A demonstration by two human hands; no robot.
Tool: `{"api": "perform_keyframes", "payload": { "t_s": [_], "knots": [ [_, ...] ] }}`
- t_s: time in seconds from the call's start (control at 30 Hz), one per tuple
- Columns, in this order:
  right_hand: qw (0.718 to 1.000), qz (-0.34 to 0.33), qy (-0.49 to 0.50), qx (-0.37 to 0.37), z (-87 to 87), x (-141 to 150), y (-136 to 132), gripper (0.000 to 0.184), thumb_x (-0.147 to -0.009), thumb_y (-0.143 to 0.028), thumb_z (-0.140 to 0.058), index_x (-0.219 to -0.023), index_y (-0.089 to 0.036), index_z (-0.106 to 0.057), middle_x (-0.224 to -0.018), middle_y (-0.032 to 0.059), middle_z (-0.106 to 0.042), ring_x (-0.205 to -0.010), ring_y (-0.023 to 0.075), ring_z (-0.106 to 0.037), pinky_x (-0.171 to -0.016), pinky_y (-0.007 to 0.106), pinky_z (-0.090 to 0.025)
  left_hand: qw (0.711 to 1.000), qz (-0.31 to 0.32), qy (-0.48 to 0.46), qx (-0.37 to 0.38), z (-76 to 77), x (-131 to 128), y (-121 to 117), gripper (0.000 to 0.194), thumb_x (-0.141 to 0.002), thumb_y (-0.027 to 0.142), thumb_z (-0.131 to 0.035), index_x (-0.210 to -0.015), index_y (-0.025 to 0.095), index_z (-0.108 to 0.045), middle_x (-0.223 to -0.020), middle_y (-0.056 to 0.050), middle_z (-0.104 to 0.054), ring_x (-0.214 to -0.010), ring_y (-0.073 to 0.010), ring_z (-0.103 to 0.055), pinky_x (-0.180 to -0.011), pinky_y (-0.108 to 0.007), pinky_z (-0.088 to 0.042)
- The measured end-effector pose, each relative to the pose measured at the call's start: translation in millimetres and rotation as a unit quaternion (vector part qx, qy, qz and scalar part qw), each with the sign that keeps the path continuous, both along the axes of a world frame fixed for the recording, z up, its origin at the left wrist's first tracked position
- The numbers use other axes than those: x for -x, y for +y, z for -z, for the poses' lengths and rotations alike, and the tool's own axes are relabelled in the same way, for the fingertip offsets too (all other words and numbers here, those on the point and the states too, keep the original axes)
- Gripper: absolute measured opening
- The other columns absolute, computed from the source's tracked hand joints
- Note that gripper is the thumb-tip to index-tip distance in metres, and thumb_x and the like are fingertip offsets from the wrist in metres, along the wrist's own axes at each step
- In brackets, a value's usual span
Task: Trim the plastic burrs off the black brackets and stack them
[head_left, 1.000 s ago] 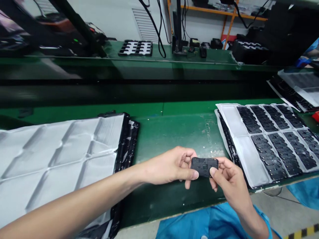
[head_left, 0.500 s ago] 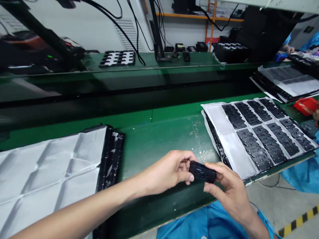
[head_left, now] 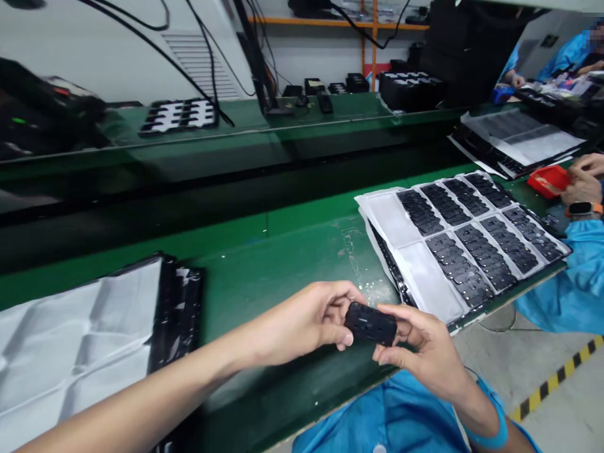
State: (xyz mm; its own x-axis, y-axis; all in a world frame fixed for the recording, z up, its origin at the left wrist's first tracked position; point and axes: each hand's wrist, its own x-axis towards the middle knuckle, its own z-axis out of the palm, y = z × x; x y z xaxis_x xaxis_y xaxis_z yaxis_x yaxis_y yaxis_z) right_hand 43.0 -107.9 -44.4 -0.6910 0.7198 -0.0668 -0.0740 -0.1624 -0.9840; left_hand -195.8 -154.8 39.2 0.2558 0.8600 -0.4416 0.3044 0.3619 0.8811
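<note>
A small black rectangular plastic part (head_left: 370,323) is held up between my two hands, above the green bench. My left hand (head_left: 325,318) pinches its left end between thumb and fingers. At its right end, my right hand (head_left: 419,343) grips it with thumb and fingers closed on the edges. Slots and small details mark the face turned to me. Beyond my right hand lies a white-lined tray (head_left: 436,286) with rows of similar-looking black parts in its pockets. Near my left forearm is a stack of trays topped by a white liner (head_left: 117,327).
On the far right a co-worker's hands (head_left: 582,182), one wrist with a watch, are by a red bin (head_left: 548,181). Another stack of sheets and trays (head_left: 523,141) lies behind. A raised shelf (head_left: 245,123) runs along the back with a black-and-white tray (head_left: 179,116).
The camera view has shifted, so the bench things appear further left. Both hands keep hold of the black part, its face now turned more toward me. More of the co-worker's hands shows.
</note>
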Motion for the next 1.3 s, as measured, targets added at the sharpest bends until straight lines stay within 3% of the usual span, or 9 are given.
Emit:
{"api": "perform_keyframes", "payload": {
  "t_s": [0.13,0.37,0.53,0.67,0.83,0.9,1.0,1.2,1.3],
  "knots": [
    [0.999,0.022,0.026,-0.016,-0.5,-5,-6,0.046,-0.08,-0.033,-0.093,-0.122,-0.021,-0.078,-0.084,0.0024,-0.079,-0.07,0.0168,-0.078,-0.07,0.026,-0.063,1.0,0.01,-0.006,-0.008,8.9,-1,15,0.024,-0.09,0.04,-0.068,-0.089,0.018,-0.058,-0.076,0.001,-0.068,-0.07,-0.0165,-0.063,-0.068,-0.026,-0.047],
    [0.991,0.133,0.0,-0.03,21.5,-36,-25,0.052,-0.084,-0.025,-0.088,-0.133,-0.025,-0.071,-0.08,0.0,-0.079,-0.071,0.0169,-0.078,-0.072,0.028,-0.064,0.972,0.206,0.082,-0.074,3.0,-27,78,0.016,-0.095,0.029,-0.057,-0.087,0.017,-0.065,-0.075,0.0,-0.066,-0.072,-0.0171,-0.063,-0.067,-0.025,-0.048],
    [0.961,0.255,-0.083,-0.073,27.8,-75,-21,0.042,-0.085,-0.018,-0.082,-0.126,-0.027,-0.076,-0.106,0.005,-0.078,-0.076,0.0158,-0.077,-0.076,0.028,-0.064,0.88,0.374,0.259,-0.135,-1.9,-86,148,0.018,-0.09,0.008,-0.057,-0.085,0.017,-0.071,-0.077,0.0,-0.074,-0.073,-0.0148,-0.07,-0.067,-0.021,-0.049],
    [0.935,0.294,-0.136,-0.145,25.4,-93,-14,0.022,-0.093,-0.02,-0.073,-0.113,-0.025,-0.081,-0.101,0.0064,-0.074,-0.084,0.0184,-0.075,-0.074,0.027,-0.063,0.836,0.396,0.341,-0.168,7.7,-129,182,0.019,-0.079,0.002,-0.068,-0.079,0.019,-0.078,-0.078,-0.002,-0.079,-0.079,-0.0202,-0.073,-0.071,-0.025,-0.05],
    [0.931,0.286,-0.16,-0.164,29.4,-100,-7,0.02,-0.098,-0.022,-0.067,-0.113,-0.023,-0.08,-0.104,0.0088,-0.074,-0.088,0.0208,-0.074,-0.075,0.03,-0.063,0.821,0.347,0.404,-0.206,15.9,-141,169,0.02,-0.09,0.019,-0.073,-0.109,0.019,-0.078,-0.109,-0.012,-0.081,-0.104,-0.0297,-0.076,-0.086,-0.032,-0.055],
    [0.93,0.289,-0.159,-0.162,31.7,-103,-2,0.02,-0.098,-0.023,-0.067,-0.113,-0.023,-0.08,-0.104,0.0088,-0.074,-0.089,0.021,-0.074,-0.076,0.03,-0.063,0.824,0.306,0.429,-0.209,17.7,-141,153,0.031,-0.097,0.034,-0.069,-0.12,0.013,-0.072,-0.117,-0.02,-0.077,-0.111,-0.0347,-0.074,-0.091,-0.037,-0.056],
    [0.93,0.299,-0.151,-0.155,33.5,-105,6,0.018,-0.097,-0.027,-0.069,-0.112,-0.023,-0.08,-0.103,0.0086,-0.073,-0.087,0.0209,-0.073,-0.075,0.031,-0.064,0.83,0.268,0.453,-0.185,22.9,-149,130,0.056,-0.091,0.048,-0.077,-0.125,0.006,-0.065,-0.12,-0.025,-0.074,-0.112,-0.0392,-0.074,-0.093,-0.042,-0.058],
    [0.932,0.315,-0.124,-0.132,33.6,-103,12,0.021,-0.094,-0.037,-0.075,-0.107,-0.022,-0.081,-0.103,0.0088,-0.074,-0.084,0.0203,-0.072,-0.07,0.029,-0.065,0.844,0.22,0.461,-0.163,33.7,-167,108,0.044,-0.09,0.013,-0.071,-0.13,0.004,-0.056,-0.125,-0.027,-0.068,-0.119,-0.0386,-0.07,-0.096,-0.043,-0.057],
    [0.935,0.317,-0.115,-0.109,34.9,-101,10,0.026,-0.093,-0.043,-0.077,-0.107,-0.021,-0.081,-0.102,0.0098,-0.075,-0.083,0.0209,-0.073,-0.068,0.03,-0.066,0.862,0.214,0.434,-0.151,35.7,-160,113,0.044,-0.089,0.009,-0.067,-0.131,0.006,-0.054,-0.121,-0.024,-0.072,-0.115,-0.0363,-0.073,-0.093,-0.041,-0.058]
  ]
}}
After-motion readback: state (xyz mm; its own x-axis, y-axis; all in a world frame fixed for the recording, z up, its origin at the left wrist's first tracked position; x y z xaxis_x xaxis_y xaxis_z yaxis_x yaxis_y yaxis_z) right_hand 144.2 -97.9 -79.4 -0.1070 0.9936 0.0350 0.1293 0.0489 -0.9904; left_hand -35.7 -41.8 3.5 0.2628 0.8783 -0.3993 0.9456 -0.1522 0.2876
